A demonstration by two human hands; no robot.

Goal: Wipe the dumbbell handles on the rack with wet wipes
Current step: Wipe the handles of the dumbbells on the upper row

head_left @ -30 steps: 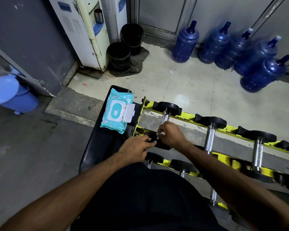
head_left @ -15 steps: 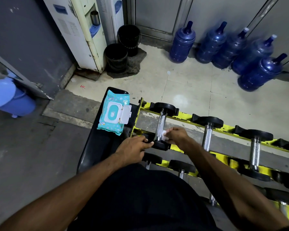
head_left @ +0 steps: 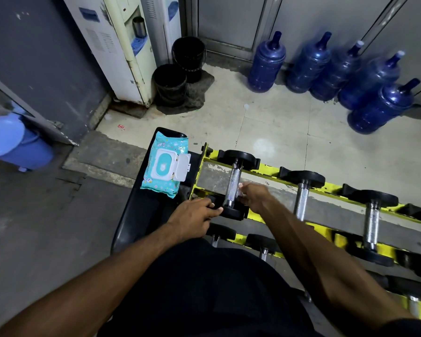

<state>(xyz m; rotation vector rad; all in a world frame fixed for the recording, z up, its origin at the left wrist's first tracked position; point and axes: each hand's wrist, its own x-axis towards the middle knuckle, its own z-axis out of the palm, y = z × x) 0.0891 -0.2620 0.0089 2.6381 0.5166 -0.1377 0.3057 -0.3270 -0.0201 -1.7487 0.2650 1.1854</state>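
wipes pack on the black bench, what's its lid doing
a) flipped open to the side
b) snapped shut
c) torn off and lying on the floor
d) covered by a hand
a, the white lid of the wipes pack is swung out past the pack's right edge, so the teal oval under it is bare and no hand is on it.

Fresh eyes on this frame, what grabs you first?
The yellow rack of dumbbells crossing the lower right, with the right hand pinching a wet wipe against the leftmost chrome handle and the left hand resting on that dumbbell's near head. Then the teal wipes pack, lid open, on the black bench left of the rack, and blue water jugs along the far wall.
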